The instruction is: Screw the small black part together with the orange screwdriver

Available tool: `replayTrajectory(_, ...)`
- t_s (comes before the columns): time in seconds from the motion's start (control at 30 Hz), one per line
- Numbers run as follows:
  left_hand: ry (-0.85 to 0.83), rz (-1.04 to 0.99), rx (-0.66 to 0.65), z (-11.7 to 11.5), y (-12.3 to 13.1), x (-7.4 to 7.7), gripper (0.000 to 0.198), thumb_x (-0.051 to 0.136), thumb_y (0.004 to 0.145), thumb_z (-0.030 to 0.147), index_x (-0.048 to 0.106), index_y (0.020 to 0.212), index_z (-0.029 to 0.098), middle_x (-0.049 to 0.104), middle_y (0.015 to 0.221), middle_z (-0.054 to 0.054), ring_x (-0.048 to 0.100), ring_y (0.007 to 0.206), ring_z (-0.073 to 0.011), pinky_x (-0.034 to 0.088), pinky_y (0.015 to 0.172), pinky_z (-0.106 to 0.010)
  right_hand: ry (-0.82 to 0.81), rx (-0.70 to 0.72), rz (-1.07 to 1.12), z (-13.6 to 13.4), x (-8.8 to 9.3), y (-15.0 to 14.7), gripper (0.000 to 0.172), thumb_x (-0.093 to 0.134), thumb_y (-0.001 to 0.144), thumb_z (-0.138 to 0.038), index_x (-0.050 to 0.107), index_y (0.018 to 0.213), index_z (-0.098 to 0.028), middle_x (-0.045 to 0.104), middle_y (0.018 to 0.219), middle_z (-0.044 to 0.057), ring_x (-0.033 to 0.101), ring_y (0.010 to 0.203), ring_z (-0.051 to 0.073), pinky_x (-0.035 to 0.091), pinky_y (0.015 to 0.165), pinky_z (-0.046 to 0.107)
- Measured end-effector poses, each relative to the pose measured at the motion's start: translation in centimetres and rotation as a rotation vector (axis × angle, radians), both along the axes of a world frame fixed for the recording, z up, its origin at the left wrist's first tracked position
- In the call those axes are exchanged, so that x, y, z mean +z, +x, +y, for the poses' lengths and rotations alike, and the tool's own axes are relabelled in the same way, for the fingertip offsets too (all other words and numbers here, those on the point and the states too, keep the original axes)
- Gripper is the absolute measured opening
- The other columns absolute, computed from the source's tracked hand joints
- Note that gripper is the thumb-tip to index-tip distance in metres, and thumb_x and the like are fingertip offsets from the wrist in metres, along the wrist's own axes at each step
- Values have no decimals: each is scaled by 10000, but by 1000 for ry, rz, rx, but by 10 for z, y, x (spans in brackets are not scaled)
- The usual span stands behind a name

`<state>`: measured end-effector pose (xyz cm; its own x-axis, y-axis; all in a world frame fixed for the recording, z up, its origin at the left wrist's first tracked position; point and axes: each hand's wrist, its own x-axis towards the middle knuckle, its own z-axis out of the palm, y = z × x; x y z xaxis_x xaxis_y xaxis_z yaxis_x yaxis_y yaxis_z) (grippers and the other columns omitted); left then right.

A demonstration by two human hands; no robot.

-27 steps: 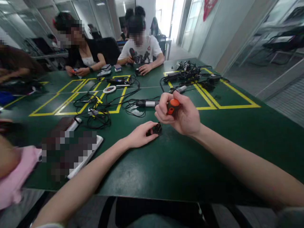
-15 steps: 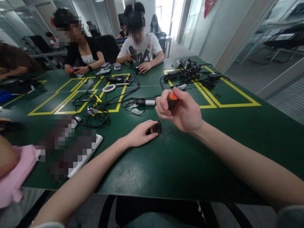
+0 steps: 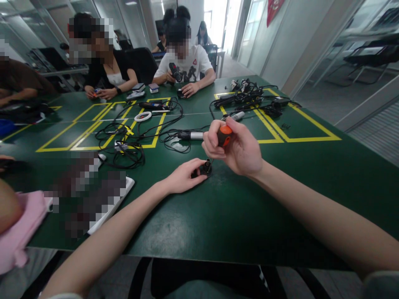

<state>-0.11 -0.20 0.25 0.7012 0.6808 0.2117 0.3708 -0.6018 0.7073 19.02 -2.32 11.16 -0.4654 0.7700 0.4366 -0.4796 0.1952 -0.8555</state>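
Observation:
My left hand rests on the green table and pinches a small black part against it. My right hand is closed round a screwdriver with an orange and black handle, held upright over that part. The thin shaft runs down from the handle to the part's top. Both forearms reach in from the near edge.
Tangled black cables, a white ring and a silver-black tool lie beyond my hands among yellow tape lines. More cables pile at far right. Other people sit across and at left. A white-edged flat thing lies left.
The right hand with the screwdriver rose a little and turned slightly, then settled over the part. The left hand stays on the black part.

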Motion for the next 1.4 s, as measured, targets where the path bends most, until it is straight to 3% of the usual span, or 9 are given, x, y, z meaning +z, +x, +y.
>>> replayTrajectory(0.23, 16, 9, 16, 0, 1, -2, 314, 662, 1011, 341, 660, 1277, 174, 669, 1000, -46, 624, 828, -183, 562, 826, -332, 10, 5, 23, -2, -2, 1, 380, 707, 962, -551, 514, 862, -239, 469, 597, -76, 326, 482, 96, 263, 473, 238)
replayTrajectory(0.43, 18, 9, 16, 1, 1, -2, 331, 669, 1002, 329, 658, 1293, 173, 679, 1025, -55, 629, 827, -184, 559, 819, -334, 16, -21, -43, -2, 2, -1, 608, 573, 1005, -700, 509, 654, -207, 409, 597, -36, 339, 487, 94, 289, 471, 265)
replayTrajectory(0.57, 12, 40, 24, 0, 0, 0, 334, 664, 1010, 332, 659, 1304, 173, 697, 1054, -65, 625, 835, -180, 566, 823, -334, -16, 1, -3, -3, 0, 0, 541, 597, 961, -740, 504, 800, -232, 388, 571, -76, 265, 471, 89, 232, 456, 238)
replayTrajectory(0.73, -4, 20, 19, 0, 0, 0, 329, 656, 1006, 352, 660, 1283, 175, 679, 1034, -56, 616, 830, -182, 568, 832, -341, -10, 7, 23, -2, -1, -1, 437, 730, 929, -597, 523, 818, -230, 466, 594, -68, 341, 478, 91, 262, 478, 242)
replayTrajectory(0.97, -7, 31, 20, 0, 0, 1, 320, 652, 1010, 351, 658, 1277, 174, 676, 1033, -59, 621, 841, -186, 567, 833, -339, -30, -38, -55, -2, 1, -2, 596, 595, 952, -774, 521, 724, -229, 354, 554, -65, 270, 469, 96, 234, 468, 265)
replayTrajectory(1.1, 0, 28, 24, 1, 0, -1, 338, 662, 1006, 353, 655, 1291, 171, 676, 1027, -54, 627, 847, -188, 566, 844, -341, -36, -18, 24, -3, -2, -2, 475, 745, 905, -650, 497, 854, -248, 431, 568, -88, 285, 476, 91, 229, 472, 238)
replayTrajectory(1.2, 0, 22, 22, 1, 0, -2, 323, 661, 1007, 352, 661, 1278, 175, 670, 1007, -45, 624, 844, -185, 563, 844, -338, -7, -31, 13, -2, -2, -3, 469, 739, 922, -639, 526, 823, -233, 504, 611, -59, 365, 496, 96, 278, 482, 250)
replayTrajectory(1.3, -5, 14, 14, 1, 1, -2, 311, 650, 1012, 347, 659, 1270, 173, 663, 999, -43, 618, 833, -180, 559, 830, -331, 3, -42, -51, -2, -1, -3, 590, 620, 961, -746, 538, 717, -215, 449, 594, -42, 373, 491, 98, 289, 490, 276)
replayTrajectory(1.4, -5, 13, 13, 1, 1, -1, 312, 654, 1010, 348, 654, 1266, 170, 664, 1009, -47, 612, 826, -180, 561, 832, -340, -22, -44, -57, -2, -1, -2, 595, 586, 940, -805, 542, 781, -233, 363, 543, -77, 284, 463, 98, 241, 474, 269)
